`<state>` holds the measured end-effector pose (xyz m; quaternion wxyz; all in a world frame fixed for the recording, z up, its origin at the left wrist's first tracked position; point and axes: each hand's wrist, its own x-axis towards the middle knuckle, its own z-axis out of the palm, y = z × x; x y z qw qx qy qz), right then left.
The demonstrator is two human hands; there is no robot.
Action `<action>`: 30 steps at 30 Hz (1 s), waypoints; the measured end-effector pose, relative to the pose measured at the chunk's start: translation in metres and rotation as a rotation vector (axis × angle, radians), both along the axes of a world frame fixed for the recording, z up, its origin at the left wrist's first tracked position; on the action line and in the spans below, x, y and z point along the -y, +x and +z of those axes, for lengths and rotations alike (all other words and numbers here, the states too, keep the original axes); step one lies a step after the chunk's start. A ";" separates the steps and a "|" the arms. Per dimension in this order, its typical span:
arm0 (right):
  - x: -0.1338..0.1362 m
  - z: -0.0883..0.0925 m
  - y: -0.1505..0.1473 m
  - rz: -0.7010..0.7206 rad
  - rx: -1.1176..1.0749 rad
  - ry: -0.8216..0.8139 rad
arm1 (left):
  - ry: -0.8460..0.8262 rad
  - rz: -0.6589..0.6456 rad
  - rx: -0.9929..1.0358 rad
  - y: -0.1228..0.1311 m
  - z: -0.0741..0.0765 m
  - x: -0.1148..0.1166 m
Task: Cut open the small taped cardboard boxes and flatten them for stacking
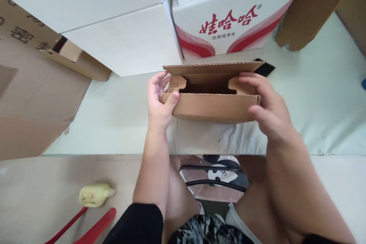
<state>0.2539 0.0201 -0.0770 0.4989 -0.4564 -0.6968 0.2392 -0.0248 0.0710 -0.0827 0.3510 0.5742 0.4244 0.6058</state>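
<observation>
A small brown cardboard box [214,107] rests on the pale green cloth surface with its top open. Its lid flap stands up at the far side, and two side flaps fold inward over a dark interior whose contents I cannot make out. My left hand [160,97] grips the left end, thumb over the front edge and fingers behind the side flap. At the right end, my right hand [270,103] holds the box between its thumb at the front corner and fingers on the side flap. A flat black object [265,68] lies partly hidden behind the box.
Behind stand large white boxes [122,42] and a white-and-red printed carton [228,30]. Big cardboard [37,95] fills the left; a brown cardboard piece [311,11] stands at right. Below the pale green surface [120,129], a yellow bottle [95,194] lies near red bars [98,225].
</observation>
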 end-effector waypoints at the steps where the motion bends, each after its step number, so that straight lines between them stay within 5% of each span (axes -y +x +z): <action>1: -0.001 -0.003 -0.001 -0.015 0.024 0.002 | 0.007 0.020 -0.015 0.000 -0.002 -0.001; 8: 0.000 -0.012 -0.010 -0.103 -0.048 0.013 | -0.045 -0.076 -0.033 -0.004 -0.007 0.000; 17: 0.000 -0.021 0.000 -0.158 0.134 0.082 | -0.107 0.002 -0.114 -0.001 0.001 0.004; 24: -0.009 -0.038 0.005 0.094 0.093 0.110 | -0.211 0.048 -0.100 -0.001 0.003 0.003; 30: -0.003 -0.025 0.000 0.067 0.081 0.136 | -0.299 0.053 -0.070 -0.002 0.007 0.002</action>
